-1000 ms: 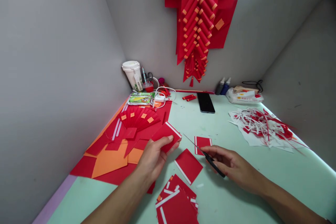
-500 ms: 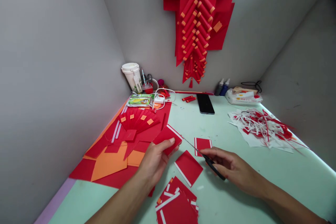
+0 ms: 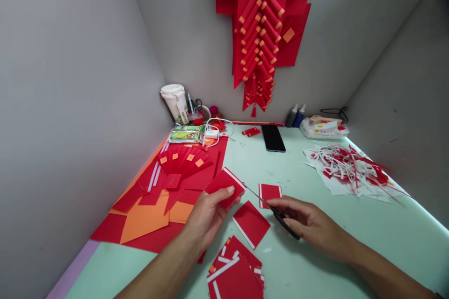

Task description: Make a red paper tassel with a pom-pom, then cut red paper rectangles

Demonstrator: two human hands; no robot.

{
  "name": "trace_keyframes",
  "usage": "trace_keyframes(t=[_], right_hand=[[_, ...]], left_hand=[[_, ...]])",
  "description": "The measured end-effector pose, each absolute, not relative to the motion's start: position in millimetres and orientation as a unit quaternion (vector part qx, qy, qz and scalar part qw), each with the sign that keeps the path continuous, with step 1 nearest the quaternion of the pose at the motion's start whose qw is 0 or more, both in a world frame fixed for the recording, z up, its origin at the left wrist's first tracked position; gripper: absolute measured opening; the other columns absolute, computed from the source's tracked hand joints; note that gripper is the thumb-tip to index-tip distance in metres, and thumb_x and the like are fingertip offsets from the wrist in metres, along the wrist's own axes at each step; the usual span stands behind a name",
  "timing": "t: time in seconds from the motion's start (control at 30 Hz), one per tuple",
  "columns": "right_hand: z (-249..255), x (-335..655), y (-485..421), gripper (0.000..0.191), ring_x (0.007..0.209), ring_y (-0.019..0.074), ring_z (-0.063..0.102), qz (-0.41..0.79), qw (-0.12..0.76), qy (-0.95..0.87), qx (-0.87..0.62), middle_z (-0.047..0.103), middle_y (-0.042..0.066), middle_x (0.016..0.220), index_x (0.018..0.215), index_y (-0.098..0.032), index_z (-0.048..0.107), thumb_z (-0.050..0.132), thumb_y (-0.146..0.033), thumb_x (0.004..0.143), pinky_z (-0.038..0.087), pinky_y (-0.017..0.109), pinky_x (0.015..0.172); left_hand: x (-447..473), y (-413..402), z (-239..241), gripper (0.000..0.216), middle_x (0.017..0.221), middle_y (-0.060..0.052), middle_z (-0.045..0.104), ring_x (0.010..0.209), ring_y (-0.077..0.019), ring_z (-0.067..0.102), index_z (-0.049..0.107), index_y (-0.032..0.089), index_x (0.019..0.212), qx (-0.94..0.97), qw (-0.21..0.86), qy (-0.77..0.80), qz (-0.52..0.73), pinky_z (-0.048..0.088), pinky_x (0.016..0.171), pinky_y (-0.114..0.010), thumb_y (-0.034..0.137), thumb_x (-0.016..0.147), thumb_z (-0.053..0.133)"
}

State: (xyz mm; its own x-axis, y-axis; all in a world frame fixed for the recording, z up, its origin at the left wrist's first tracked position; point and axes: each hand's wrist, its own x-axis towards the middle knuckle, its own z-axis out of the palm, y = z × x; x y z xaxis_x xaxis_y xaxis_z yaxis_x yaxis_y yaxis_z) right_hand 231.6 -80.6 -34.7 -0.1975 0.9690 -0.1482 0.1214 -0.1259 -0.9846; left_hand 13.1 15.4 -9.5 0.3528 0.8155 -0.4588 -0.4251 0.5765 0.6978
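Observation:
Between the thumb and fingers of my left hand [image 3: 210, 210] is a red paper card [image 3: 220, 185] with a white strip along its upper edge. My right hand [image 3: 308, 224] holds black-handled scissors [image 3: 286, 224], their blades pointing up and left to the card's right corner. Whether the blade tips touch the card I cannot tell. Under and between the hands lie a red card [image 3: 251, 224] with a white strip on its lower left edge and a smaller red card [image 3: 269, 194] with white side strips. Closer to me is a pile of red cards [image 3: 238, 275] with white strips.
Red and orange paper sheets [image 3: 145, 217] and a folded red fan [image 3: 184, 161] cover the left side. A phone [image 3: 273, 138], two small red rolls [image 3: 251, 131] and two bottles [image 3: 295, 116] sit at the back. Paper scraps [image 3: 351, 168] lie right. Red firecracker decorations [image 3: 259, 37] hang on the wall.
The whole view has shifted very slightly. Both hands, the card and the scissors keep nearly the same positions.

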Motion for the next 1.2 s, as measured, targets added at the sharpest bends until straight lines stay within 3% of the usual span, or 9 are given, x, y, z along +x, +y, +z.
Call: trace_keyframes(t=[0.23,0.37,0.67,0.93,1.2], right_hand=[[-38.6,235.1,-81.0,0.037,0.095,0.0200,0.056,0.544,0.376,-0.546,-0.513,0.062,0.007,0.115,0.126,-0.028,0.060,0.056,-0.035,0.089,0.044,0.029,0.074],[-38.6,235.4,-80.0,0.040,0.091,0.0208,0.059,0.535,0.372,-0.549,-0.524,0.063,0.009,0.113,0.126,-0.025,0.059,0.057,-0.038,0.088,0.047,0.030,0.071],[-38.5,236.1,-79.7,0.040,0.100,0.0232,0.058,0.505,0.363,-0.580,-0.526,0.062,0.009,0.115,0.126,-0.026,0.061,0.057,-0.036,0.088,0.046,0.035,0.084],[-34.8,234.2,-79.9,0.041,0.091,0.0208,0.059,0.493,0.358,-0.581,-0.539,0.062,0.009,0.115,0.126,-0.026,0.062,0.057,-0.038,0.087,0.048,0.033,0.078],[-34.1,234.0,-80.1,0.041,0.095,0.0215,0.059,0.500,0.367,-0.582,-0.526,0.062,0.009,0.117,0.126,-0.026,0.061,0.057,-0.040,0.088,0.047,0.033,0.080]], left_hand=[[12.8,14.4,-7.5,0.005,0.075,-0.008,0.071,0.075,-0.0164,0.067,0.069,0.009,0.070,0.231,0.785,0.423,0.388,0.059,0.079,-0.033,0.008,0.070,0.073],[12.1,13.8,-7.6,0.004,0.077,-0.008,0.071,0.076,-0.0162,0.067,0.070,0.008,0.072,0.238,0.780,0.424,0.395,0.059,0.078,-0.031,0.009,0.071,0.074],[11.8,13.8,-8.8,0.007,0.073,-0.005,0.070,0.078,-0.0167,0.067,0.069,0.010,0.067,0.243,0.787,0.402,0.401,0.058,0.080,-0.032,0.008,0.070,0.075],[12.3,13.0,-8.1,0.007,0.075,-0.006,0.071,0.079,-0.0173,0.067,0.069,0.011,0.068,0.241,0.791,0.398,0.397,0.058,0.082,-0.034,0.008,0.070,0.075],[13.2,13.2,-7.9,0.004,0.074,-0.006,0.071,0.075,-0.0163,0.067,0.069,0.010,0.070,0.235,0.794,0.405,0.387,0.057,0.082,-0.034,0.009,0.072,0.073]])
